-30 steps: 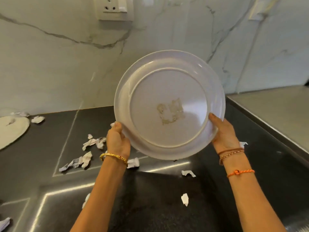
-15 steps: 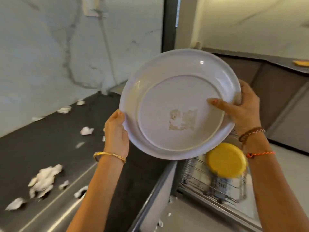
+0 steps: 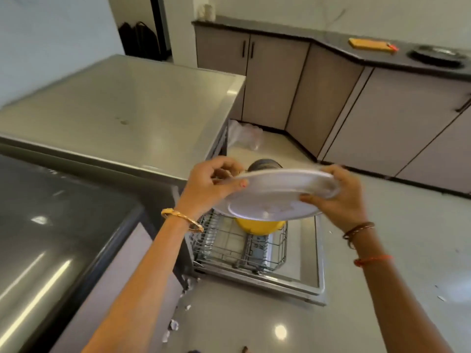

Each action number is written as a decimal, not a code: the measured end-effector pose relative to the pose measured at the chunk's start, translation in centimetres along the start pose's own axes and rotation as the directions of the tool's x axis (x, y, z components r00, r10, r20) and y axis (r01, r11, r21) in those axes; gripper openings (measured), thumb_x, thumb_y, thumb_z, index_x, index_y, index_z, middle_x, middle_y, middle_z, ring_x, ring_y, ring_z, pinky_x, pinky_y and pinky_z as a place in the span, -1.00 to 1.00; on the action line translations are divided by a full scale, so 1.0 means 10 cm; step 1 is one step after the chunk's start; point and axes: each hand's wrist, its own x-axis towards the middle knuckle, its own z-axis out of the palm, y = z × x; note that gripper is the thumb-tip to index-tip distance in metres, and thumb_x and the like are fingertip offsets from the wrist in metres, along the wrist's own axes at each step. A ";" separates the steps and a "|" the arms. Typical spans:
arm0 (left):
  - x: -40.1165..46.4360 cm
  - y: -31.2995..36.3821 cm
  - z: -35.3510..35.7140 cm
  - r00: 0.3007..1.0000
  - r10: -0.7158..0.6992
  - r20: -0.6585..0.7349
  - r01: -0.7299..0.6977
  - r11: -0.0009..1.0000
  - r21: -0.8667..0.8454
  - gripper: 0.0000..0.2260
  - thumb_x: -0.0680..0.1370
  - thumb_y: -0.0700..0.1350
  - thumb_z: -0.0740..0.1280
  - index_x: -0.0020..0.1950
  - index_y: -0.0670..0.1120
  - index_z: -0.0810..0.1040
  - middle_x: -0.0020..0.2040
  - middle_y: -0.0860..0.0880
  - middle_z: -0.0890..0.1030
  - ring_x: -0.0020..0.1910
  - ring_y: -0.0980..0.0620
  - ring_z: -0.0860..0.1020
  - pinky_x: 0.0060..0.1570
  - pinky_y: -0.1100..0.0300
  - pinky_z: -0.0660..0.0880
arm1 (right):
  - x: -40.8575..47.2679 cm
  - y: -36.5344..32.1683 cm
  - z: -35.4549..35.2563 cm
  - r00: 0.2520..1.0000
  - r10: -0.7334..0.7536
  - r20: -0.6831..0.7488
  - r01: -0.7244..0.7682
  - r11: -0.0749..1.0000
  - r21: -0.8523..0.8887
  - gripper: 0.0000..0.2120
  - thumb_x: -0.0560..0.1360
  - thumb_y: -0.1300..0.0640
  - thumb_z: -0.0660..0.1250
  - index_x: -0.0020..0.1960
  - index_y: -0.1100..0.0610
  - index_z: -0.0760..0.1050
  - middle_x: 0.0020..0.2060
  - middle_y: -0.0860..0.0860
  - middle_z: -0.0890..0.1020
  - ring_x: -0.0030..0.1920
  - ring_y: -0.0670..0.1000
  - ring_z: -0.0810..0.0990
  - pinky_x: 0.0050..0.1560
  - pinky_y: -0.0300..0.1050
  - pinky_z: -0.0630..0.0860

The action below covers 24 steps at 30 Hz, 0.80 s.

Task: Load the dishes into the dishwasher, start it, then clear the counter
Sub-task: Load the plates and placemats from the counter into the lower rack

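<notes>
Both hands hold a white plate (image 3: pixel 275 194) in the air, tilted so its underside faces down and toward the camera. The left hand (image 3: pixel 207 186) grips the plate's left rim, its fingers (image 3: pixel 226 166) curled closed over the far edge and the thumb pressed on the near side. The right hand (image 3: pixel 341 197) clasps the right rim, fingers wrapped over the top and the thumb under the base. Directly below the fingers stands the open dishwasher (image 3: pixel 254 250) with its wire rack (image 3: pixel 229 243) pulled out over the lowered door (image 3: pixel 305 276). A yellow bowl (image 3: pixel 257 226) sits in the rack just under the plate, partly hidden by it. A dark round object (image 3: pixel 265 164) shows just beyond the plate's far edge; what it is cannot be told. To the left of the left hand lies the steel desk (image 3: pixel 122 110), and nearer the camera a dark glossy desk (image 3: pixel 51 212). Small paper scraps (image 3: pixel 173 324) lie on the floor (image 3: pixel 254 327) below the left forearm.
</notes>
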 end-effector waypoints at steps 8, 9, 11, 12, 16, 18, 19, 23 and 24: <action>0.61 -1.06 0.73 0.897 -0.250 0.365 -0.065 0.741 0.668 -0.70 0.49 -0.12 0.37 0.22 -0.06 0.54 0.09 -0.01 0.62 0.09 0.00 0.52 0.16 0.12 0.40 | -0.11 1.13 0.60 0.999 0.028 0.019 -0.021 0.948 -0.317 -0.58 -0.04 0.22 0.65 -0.26 0.16 0.56 -0.35 0.05 0.63 -0.36 0.11 0.57 -0.28 0.01 0.40; 0.70 -1.24 0.78 0.895 -0.276 0.349 -0.017 0.764 0.646 -0.74 0.50 -0.15 0.35 0.20 -0.08 0.56 0.07 -0.04 0.63 0.08 -0.02 0.54 0.12 0.15 0.42 | -0.10 1.27 0.68 0.998 0.060 0.028 -0.049 0.952 -0.301 -0.59 -0.03 0.22 0.65 -0.25 0.17 0.56 -0.35 0.04 0.63 -0.36 0.11 0.57 -0.28 0.03 0.43; 0.82 -1.52 0.86 0.898 -0.312 0.309 0.058 0.783 0.620 -0.82 0.53 -0.20 0.29 0.10 -0.11 0.61 -0.01 -0.08 0.65 0.01 -0.04 0.58 -0.03 0.22 0.44 | -0.10 1.52 0.83 0.986 0.146 0.077 -0.121 0.956 -0.266 -0.61 0.01 0.23 0.64 -0.23 0.17 0.56 -0.32 0.04 0.63 -0.34 0.13 0.58 -0.28 0.10 0.49; 0.89 -1.67 0.91 0.893 -0.336 0.300 0.075 0.767 0.637 -0.83 0.54 -0.21 0.27 0.06 -0.11 0.62 -0.03 -0.08 0.65 -0.01 -0.04 0.58 -0.06 0.19 0.45 | -0.09 1.66 0.92 0.975 0.199 0.103 -0.168 0.953 -0.251 -0.62 0.04 0.24 0.63 -0.21 0.17 0.56 -0.31 0.04 0.63 -0.32 0.14 0.58 -0.27 0.14 0.52; 1.07 -2.12 1.06 0.900 -0.340 0.274 0.053 0.707 0.705 -0.88 0.51 -0.24 0.31 -0.05 -0.11 0.64 -0.14 -0.07 0.66 -0.11 -0.06 0.60 -0.25 0.19 0.47 | -0.06 2.14 1.19 0.909 0.366 0.199 -0.320 0.920 -0.228 -0.75 0.19 0.26 0.57 -0.18 0.18 0.57 -0.28 0.06 0.63 -0.29 0.13 0.58 -0.27 0.16 0.55; 1.12 -2.38 1.13 0.934 -0.246 0.260 -0.004 0.720 0.694 -0.81 0.32 -0.35 0.47 -0.19 -0.08 0.67 -0.29 -0.04 0.66 -0.31 -0.04 0.63 -0.44 0.25 0.45 | -0.05 2.36 1.33 0.868 0.436 0.238 -0.377 0.891 -0.253 -0.83 0.28 0.26 0.52 -0.18 0.17 0.59 -0.27 0.05 0.63 -0.27 0.08 0.57 -0.27 0.11 0.56; 1.14 -2.54 1.16 0.943 -0.226 0.244 0.001 0.736 0.677 -0.72 0.21 -0.43 0.50 -0.24 -0.08 0.68 -0.33 -0.04 0.67 -0.37 -0.05 0.63 -0.47 0.22 0.49 | -0.07 2.47 1.41 0.855 0.456 0.248 -0.395 0.881 -0.259 -0.85 0.29 0.29 0.50 -0.17 0.17 0.60 -0.26 0.05 0.64 -0.25 0.08 0.58 -0.25 0.08 0.57; 1.19 -3.10 1.32 0.956 -0.182 0.231 -0.008 0.768 0.640 -0.60 0.06 -0.58 0.45 -0.27 -0.17 0.67 -0.32 -0.08 0.68 -0.35 -0.08 0.65 -0.38 0.02 0.57 | -0.12 2.87 1.68 0.858 0.451 0.245 -0.392 0.884 -0.253 -0.75 0.25 0.45 0.47 -0.16 0.19 0.61 -0.25 0.09 0.66 -0.26 0.14 0.62 -0.19 -0.14 0.52; 1.21 -3.23 1.36 0.951 -0.191 0.244 -0.005 0.778 0.629 -0.61 0.05 -0.58 0.45 -0.28 -0.18 0.67 -0.33 -0.08 0.68 -0.35 -0.07 0.65 -0.35 0.00 0.58 | -0.12 2.97 1.75 0.859 0.451 0.243 -0.393 0.884 -0.252 -0.75 0.25 0.47 0.45 -0.17 0.20 0.61 -0.26 0.10 0.66 -0.27 0.13 0.62 -0.20 -0.17 0.51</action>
